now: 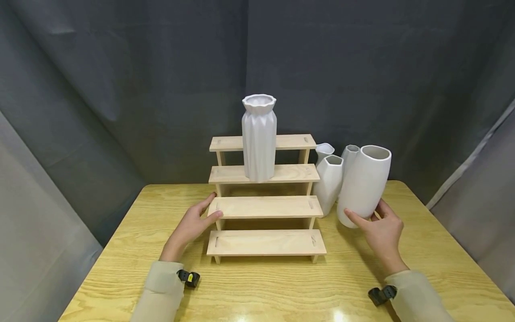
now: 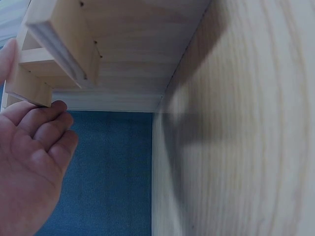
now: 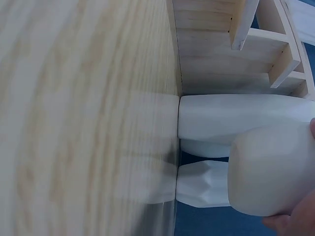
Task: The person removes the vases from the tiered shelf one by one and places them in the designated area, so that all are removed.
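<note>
Two hands worked at a pale wooden table [image 1: 120, 264] in front of a dark grey curtain [image 1: 141, 80]. The right hand [image 1: 382, 232] had its fingers curled round the lower body of a smooth rounded white vase [image 1: 364, 183], which leaned slightly to the left with its base at or just above the table, right of a four-step wooden riser [image 1: 265, 208]; the right wrist view showed the same vase [image 3: 270, 169] close up, with fingertips [image 3: 290, 223] pressed against its side. The left hand [image 1: 191, 226] lay with fairly straight, relaxed fingers against the left end of the riser's second step from the bottom, thumb touching that step's front edge and clamping nothing; in the left wrist view the fingers [image 2: 42, 123] sat just under a step's corner [image 2: 34, 91]. A tall pleated white vase [image 1: 259, 136] stood upright on the third step, its top rising past the highest one. Three more white vases clustered between the riser and the held vase: an angular one [image 1: 331, 181] in front, another angular one [image 1: 324, 152] behind it, and a narrow-necked one [image 1: 351, 154] mostly hidden. Both forearms wore beige sleeves [image 1: 161, 290] with a small black clip [image 1: 189, 278] at each wrist.
</note>
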A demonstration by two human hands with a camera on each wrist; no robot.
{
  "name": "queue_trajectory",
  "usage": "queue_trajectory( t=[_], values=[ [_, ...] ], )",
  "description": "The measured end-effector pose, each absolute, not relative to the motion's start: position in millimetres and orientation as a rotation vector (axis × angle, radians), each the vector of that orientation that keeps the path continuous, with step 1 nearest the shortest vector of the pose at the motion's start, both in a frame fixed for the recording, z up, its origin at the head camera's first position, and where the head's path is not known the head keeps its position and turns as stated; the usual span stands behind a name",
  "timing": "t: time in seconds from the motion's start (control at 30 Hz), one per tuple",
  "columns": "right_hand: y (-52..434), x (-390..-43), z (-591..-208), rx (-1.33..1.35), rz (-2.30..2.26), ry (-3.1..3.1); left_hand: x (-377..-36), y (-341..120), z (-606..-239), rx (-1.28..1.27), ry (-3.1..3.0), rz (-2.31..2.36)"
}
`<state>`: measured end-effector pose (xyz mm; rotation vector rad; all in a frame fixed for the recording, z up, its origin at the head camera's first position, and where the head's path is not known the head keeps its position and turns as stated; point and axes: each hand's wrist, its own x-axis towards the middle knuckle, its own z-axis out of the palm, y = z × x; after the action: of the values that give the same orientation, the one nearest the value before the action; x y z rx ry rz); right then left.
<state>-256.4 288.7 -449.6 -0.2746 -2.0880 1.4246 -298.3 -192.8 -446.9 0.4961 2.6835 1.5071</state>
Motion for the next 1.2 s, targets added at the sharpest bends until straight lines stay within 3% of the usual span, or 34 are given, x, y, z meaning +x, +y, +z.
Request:
queue_trajectory(
  t=[1.2],
  values=[
    [303, -277, -462, -0.323, 1.504, -2.177, -297, -192, -446, 0.465, 2.677, 1.519]
  ],
)
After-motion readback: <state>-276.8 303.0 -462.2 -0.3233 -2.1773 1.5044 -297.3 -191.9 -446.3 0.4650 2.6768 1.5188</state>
